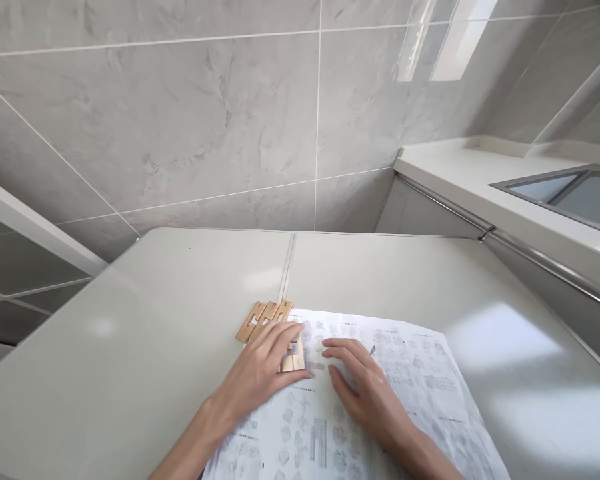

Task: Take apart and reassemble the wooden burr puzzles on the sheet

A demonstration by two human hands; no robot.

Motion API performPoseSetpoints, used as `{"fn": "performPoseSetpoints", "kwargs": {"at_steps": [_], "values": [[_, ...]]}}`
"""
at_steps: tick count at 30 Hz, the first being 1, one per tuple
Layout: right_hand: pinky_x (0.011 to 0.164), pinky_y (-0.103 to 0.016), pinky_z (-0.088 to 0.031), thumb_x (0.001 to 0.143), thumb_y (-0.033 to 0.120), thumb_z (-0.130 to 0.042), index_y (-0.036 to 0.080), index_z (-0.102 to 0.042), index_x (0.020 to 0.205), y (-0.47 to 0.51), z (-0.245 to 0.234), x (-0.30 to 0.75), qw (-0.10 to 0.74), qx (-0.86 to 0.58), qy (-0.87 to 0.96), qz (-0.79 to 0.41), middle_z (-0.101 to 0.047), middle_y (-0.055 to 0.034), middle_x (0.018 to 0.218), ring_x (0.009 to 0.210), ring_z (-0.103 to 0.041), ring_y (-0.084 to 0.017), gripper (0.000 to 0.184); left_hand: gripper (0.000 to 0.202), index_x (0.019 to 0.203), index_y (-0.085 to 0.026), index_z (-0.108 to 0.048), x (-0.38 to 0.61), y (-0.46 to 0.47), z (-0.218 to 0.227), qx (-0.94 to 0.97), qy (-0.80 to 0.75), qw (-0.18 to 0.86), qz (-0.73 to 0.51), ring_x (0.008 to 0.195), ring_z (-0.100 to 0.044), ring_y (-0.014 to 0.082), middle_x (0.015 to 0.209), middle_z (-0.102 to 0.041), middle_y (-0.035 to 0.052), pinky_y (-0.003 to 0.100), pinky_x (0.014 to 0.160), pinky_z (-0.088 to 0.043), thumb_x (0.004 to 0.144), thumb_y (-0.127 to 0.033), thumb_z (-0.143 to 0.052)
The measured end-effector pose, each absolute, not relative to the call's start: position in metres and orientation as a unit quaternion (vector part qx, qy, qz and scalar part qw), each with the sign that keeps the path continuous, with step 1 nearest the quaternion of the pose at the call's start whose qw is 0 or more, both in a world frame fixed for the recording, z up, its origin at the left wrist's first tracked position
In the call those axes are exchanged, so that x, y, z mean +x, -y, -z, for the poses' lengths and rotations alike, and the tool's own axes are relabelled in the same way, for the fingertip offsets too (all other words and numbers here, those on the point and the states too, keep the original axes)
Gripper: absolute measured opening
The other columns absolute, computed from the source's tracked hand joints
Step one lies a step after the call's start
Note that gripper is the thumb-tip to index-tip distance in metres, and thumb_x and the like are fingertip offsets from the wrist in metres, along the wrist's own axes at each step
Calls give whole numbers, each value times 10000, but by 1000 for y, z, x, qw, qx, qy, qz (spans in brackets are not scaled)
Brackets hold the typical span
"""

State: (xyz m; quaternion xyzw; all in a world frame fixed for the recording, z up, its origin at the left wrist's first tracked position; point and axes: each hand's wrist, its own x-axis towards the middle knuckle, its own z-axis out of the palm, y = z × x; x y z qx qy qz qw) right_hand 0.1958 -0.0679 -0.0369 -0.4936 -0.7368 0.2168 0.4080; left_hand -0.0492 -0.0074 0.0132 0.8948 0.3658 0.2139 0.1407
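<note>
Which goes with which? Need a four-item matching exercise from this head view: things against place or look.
Things:
1. Left hand
2. Printed sheet
3. Wall
4. Right hand

Place or look:
A. Grey, tiled
B. At the wooden pieces
C. Over the paper, holding nothing visible
D. Spread on the table

Pairs: 1-B, 2-D, 3-A, 4-C

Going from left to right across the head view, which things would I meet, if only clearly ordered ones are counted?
White bar → left hand → right hand → grey-framed panel in the counter.
</note>
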Motion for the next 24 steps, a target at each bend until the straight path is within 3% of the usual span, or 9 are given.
{"fn": "performPoseSetpoints", "kwargs": {"at_steps": [7, 24], "values": [[964, -511, -645, 1052, 94, -503, 271, -640, 1172, 69, 38, 195, 409, -495, 738, -209, -751, -106, 1265, 1195, -723, -314, 254, 618, 1521, -307, -519, -98, 46, -5, 825, -503, 117, -230, 1197, -745, 344, 1347, -725, 115, 495, 947, -678, 1004, -562, -744], [935, -508, -655, 1045, 101, -510, 280, -638, 1145, 69, 43, 193, 407, -493, 742, -201, -746, -100, 1240, 1169, -723, -313, 243, 679, 1508, -368, -527, -122, 68, 5, 774, -574, 152, -220, 1264, -705, 341, 1430, -692, 77, 468, 1016, -635, 910, -410, -847]]}}
